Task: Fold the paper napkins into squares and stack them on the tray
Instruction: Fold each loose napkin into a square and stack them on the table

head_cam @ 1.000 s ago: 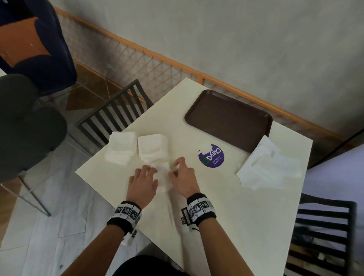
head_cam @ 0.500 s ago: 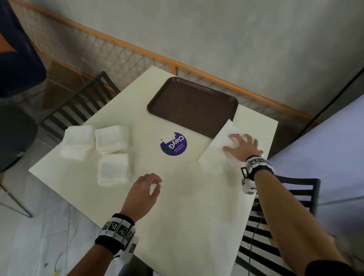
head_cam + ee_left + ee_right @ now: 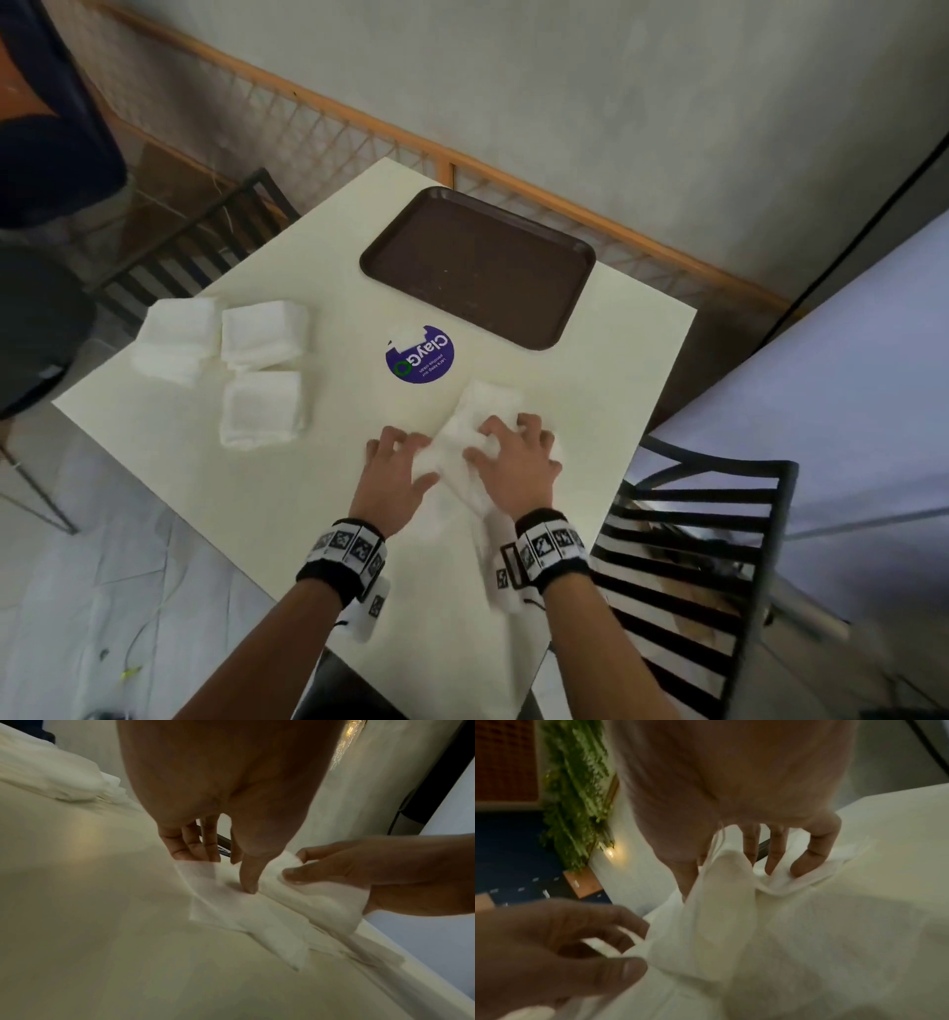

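Both hands (image 3: 452, 462) on blurred napkin (image 3: 477, 411), its near edge indistinct.

Purple round sticker (image 3: 420, 354) on cream table (image 3: 287, 503) — black slatted chairs (image 3: 683, 560) beside.

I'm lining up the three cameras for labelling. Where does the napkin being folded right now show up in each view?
Head: the napkin lies lower centre, on the table between both hands.
Left wrist: napkin right of centre, the left hand's fingers pressing on it.
Right wrist: napkin fills the centre and lower right.
Shared landmark: the right hand pinching a raised fold of it.
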